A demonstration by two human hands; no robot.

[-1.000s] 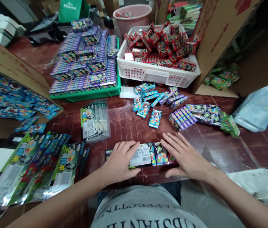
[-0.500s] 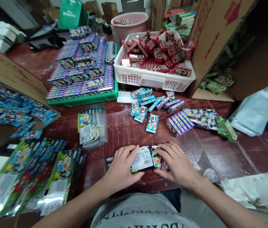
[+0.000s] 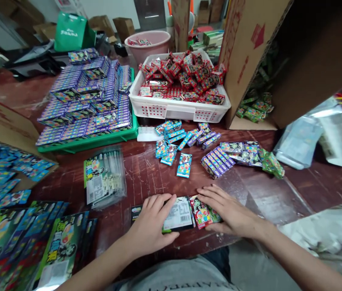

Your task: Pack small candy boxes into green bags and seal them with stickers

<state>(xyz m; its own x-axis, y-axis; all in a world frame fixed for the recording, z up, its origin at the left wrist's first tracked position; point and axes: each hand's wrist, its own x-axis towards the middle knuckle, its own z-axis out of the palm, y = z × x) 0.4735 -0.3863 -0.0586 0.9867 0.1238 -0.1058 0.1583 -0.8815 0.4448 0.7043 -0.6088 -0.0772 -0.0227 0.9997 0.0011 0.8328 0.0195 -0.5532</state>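
The left hand (image 3: pixel 149 224) lies across a printed bag (image 3: pixel 178 214), its fingers over the far edge and its thumb by the near edge; how firmly it grips, I cannot tell. The bag lies flat on the dark red table (image 3: pixel 149 173), close to the person's body, with its white label facing up. At the bag's right end, the right hand (image 3: pixel 228 210) covers part of a row of small packets, its thumb at their near side; whether it pinches them or only rests there, I cannot tell. A red packet (image 3: pixel 201 212) shows next to the bag, and a green one peeks out under the fingers.

Beyond the hands, a single blue packet (image 3: pixel 184 165) lies just in front of a loose group of blue and purple ones. A neat row of purple boxes (image 3: pixel 217 161) stands to the right, and a green packet (image 3: pixel 271 163) lies farther right. Left of the hands is a stack of flat bags (image 3: pixel 102 180). Farther back, a green tray (image 3: pixel 133 131) piled with purple boxes sits beside a white basket (image 3: pixel 179 112) heaped with red packets. A pink bucket (image 3: pixel 151 50) stands behind the basket.
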